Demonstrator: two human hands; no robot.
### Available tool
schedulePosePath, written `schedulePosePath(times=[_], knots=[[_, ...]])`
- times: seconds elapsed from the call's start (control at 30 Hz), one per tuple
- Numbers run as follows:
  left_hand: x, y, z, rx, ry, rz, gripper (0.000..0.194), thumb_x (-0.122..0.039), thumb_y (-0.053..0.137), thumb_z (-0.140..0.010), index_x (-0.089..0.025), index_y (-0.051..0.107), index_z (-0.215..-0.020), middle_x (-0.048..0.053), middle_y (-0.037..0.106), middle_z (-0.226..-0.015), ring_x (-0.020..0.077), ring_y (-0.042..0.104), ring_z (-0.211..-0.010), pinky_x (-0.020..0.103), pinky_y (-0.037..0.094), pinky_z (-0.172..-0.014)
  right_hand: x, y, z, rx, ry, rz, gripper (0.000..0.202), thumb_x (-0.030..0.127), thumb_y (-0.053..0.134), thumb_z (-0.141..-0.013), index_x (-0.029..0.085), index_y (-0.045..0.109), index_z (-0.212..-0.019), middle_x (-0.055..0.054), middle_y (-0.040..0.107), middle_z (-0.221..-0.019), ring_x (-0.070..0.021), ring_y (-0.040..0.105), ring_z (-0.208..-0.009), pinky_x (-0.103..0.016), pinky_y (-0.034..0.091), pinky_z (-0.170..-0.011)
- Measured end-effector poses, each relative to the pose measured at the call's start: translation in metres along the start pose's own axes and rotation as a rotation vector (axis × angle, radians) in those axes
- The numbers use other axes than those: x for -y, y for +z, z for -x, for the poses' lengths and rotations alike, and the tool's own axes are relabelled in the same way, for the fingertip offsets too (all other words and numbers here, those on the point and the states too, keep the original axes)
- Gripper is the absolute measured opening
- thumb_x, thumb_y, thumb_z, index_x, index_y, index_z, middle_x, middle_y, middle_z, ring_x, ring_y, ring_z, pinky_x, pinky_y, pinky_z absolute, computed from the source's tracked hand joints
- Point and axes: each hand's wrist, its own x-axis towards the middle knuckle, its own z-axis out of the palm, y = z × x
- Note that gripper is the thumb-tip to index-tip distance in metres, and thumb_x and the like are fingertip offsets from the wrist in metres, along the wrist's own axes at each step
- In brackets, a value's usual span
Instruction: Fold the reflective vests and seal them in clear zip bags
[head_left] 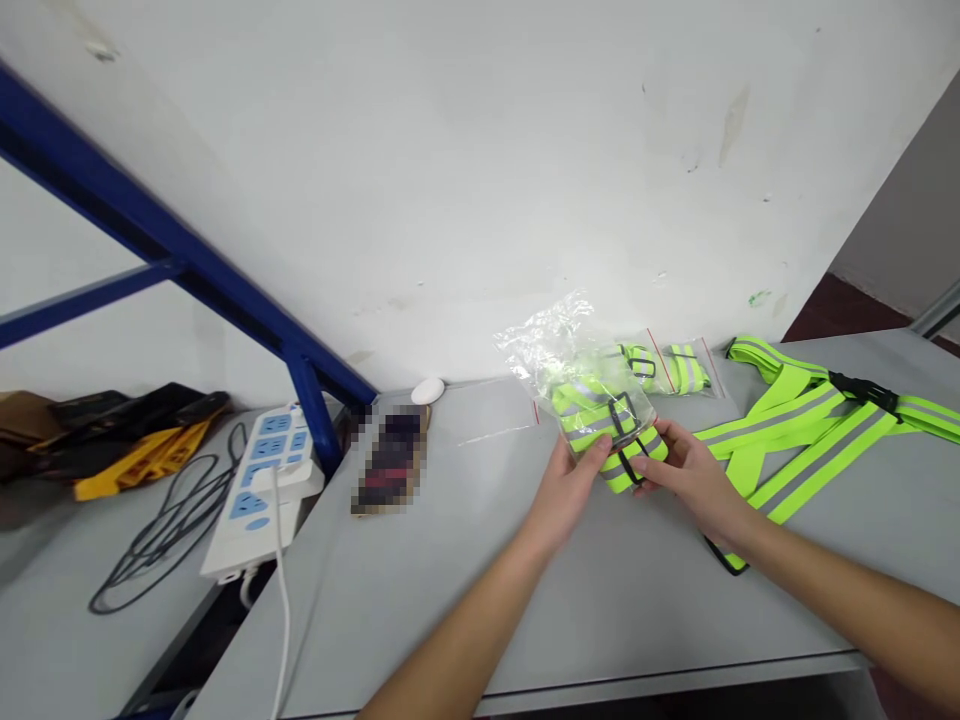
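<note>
Between my hands is a folded reflective vest (585,412) of neon-yellow straps with grey stripes and black buckles. Its upper part lies inside a clear plastic bag (541,345), while the lower part sticks out of the bag's mouth. My left hand (568,482) grips the bag and the vest from the left, thumb on top. On the right, my right hand (686,472) pinches the exposed end of the vest near a black buckle. An unfolded reflective vest (795,440) with a black clip lies flat just right of my right hand.
Behind my hands lie small zip bags with folded neon straps (686,370). An empty clear bag (495,410) rests to the left. Farther left are a blurred-out phone-like object (391,460), a white oval object (428,391), a power strip (259,500) with cables and a blue frame (225,285).
</note>
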Motion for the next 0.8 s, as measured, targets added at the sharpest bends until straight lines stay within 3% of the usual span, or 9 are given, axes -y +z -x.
schedulePosePath(times=[0.2,0.4,0.5,0.7,0.8], knots=[[0.001,-0.002,-0.004,0.064,-0.032,-0.057,0.04,-0.042,0.07,-0.079,-0.015,0.067,-0.108,0.011,0.069,-0.115,0.0301,0.059,-0.112,0.038,0.044,-0.094,0.0,0.0,0.001,-0.007,0.03,-0.092,0.044,0.037,0.08,-0.067,0.022,0.061,-0.104,-0.002,0.063,-0.102,-0.0163,0.062,-0.081,-0.031,0.058,-0.067],[0.01,0.001,-0.003,0.063,-0.049,0.143,0.043,-0.037,0.075,-0.076,-0.018,0.062,-0.112,0.011,0.067,-0.117,0.0293,0.061,-0.108,0.039,0.048,-0.087,-0.004,0.001,-0.003,0.042,0.108,-0.155,0.044,0.038,0.081,-0.066,0.023,0.062,-0.102,0.0,0.063,-0.1,-0.0125,0.062,-0.071,-0.032,0.058,-0.067],[0.012,0.002,-0.004,0.059,-0.066,0.097,0.046,-0.035,0.076,-0.075,-0.019,0.06,-0.115,0.011,0.067,-0.118,0.0291,0.061,-0.109,0.038,0.048,-0.086,-0.006,0.002,-0.003,0.015,0.107,-0.155,0.043,0.038,0.081,-0.065,0.023,0.061,-0.1,0.0,0.063,-0.101,-0.0132,0.062,-0.074,-0.032,0.058,-0.068],[0.013,-0.002,-0.008,0.129,-0.114,0.029,0.038,-0.037,0.071,-0.08,-0.016,0.063,-0.11,0.011,0.067,-0.116,0.0269,0.061,-0.107,0.036,0.046,-0.09,-0.005,0.001,-0.002,-0.058,0.136,-0.276,0.038,0.037,0.081,-0.066,0.021,0.055,-0.089,0.005,0.06,-0.077,-0.008,0.053,-0.056,-0.031,0.056,-0.066],[0.014,-0.002,-0.009,0.106,-0.118,0.014,0.036,-0.037,0.072,-0.079,-0.016,0.065,-0.108,0.01,0.068,-0.113,0.0253,0.062,-0.106,0.035,0.045,-0.093,-0.006,0.002,-0.003,-0.088,0.131,-0.332,0.039,0.036,0.083,-0.064,0.021,0.054,-0.085,0.007,0.058,-0.07,-0.0076,0.051,-0.052,-0.03,0.055,-0.065]])
